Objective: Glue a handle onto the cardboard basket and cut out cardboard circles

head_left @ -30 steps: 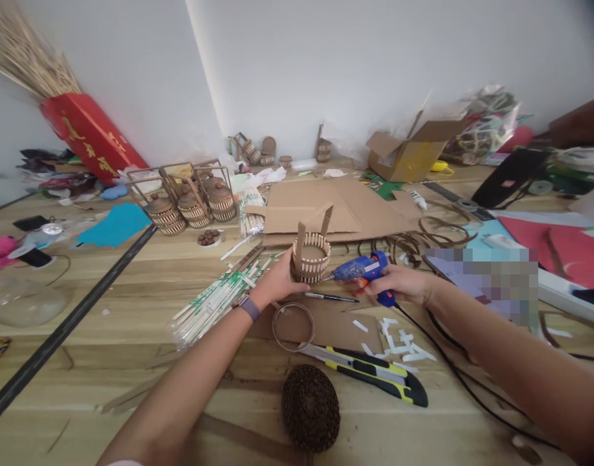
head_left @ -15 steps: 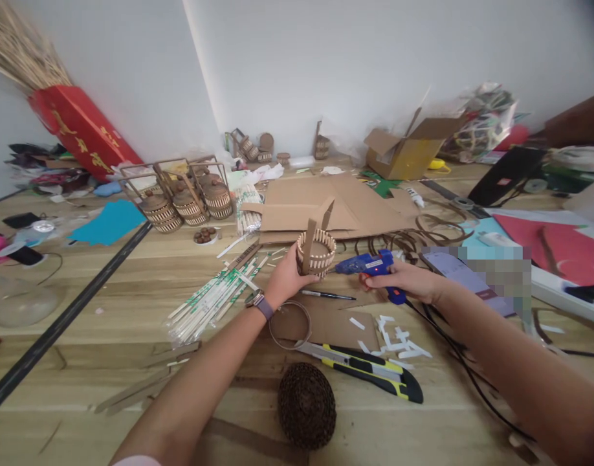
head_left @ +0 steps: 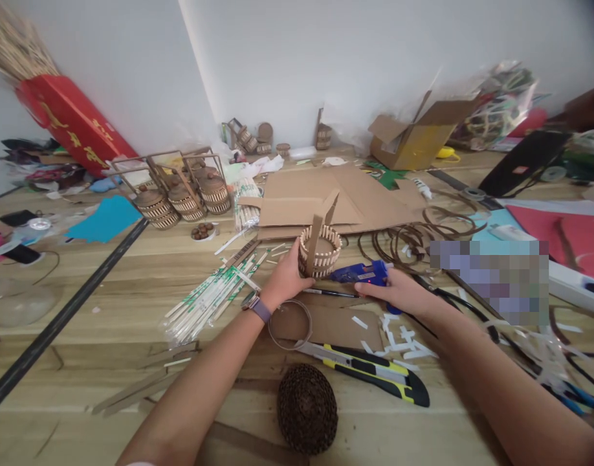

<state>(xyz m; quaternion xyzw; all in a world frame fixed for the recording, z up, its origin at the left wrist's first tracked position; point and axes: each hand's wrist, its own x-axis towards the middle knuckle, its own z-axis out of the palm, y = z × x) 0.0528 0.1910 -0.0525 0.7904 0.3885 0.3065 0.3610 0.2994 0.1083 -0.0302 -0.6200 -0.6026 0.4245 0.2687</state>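
Starting at the far left, there's one red container [head_left: 76, 126] with gold characters on it, stuffed with a big bunch of dried stalks [head_left: 18, 42]. Next over is one blue sheet [head_left: 103, 219] lying on the surface [head_left: 132, 298], then at least three lidded mini baskets [head_left: 186, 204] with tall squared handles, standing in a row. Just in front of those: one little white dish [head_left: 210, 237] heaped with round brown beads [head_left: 200, 230], too blurry to count. Then a bundle of sticks [head_left: 209, 299] in green-printed wrapping.

Middle bit: the left hand [head_left: 288, 277] has its grip clamped on one open slatted basket [head_left: 325, 262], two flat strips poking up from it and its brown bottom showing inside. Closer in are one thin ring [head_left: 290, 323] and one dark coiled disc [head_left: 307, 409]. One pen [head_left: 332, 292] lies just beyond the ring.

Right of the basket, the right hand's [head_left: 393, 290] grip is closed around one blue glue gun [head_left: 362, 272], nozzle right beside the basket's lower side; can't tell if they touch. Below that, one yellow-and-black utility knife [head_left: 372, 370] and a scatter of white slips [head_left: 404, 338]. Farther back sits one open cardboard box [head_left: 408, 144], contents mostly hidden.
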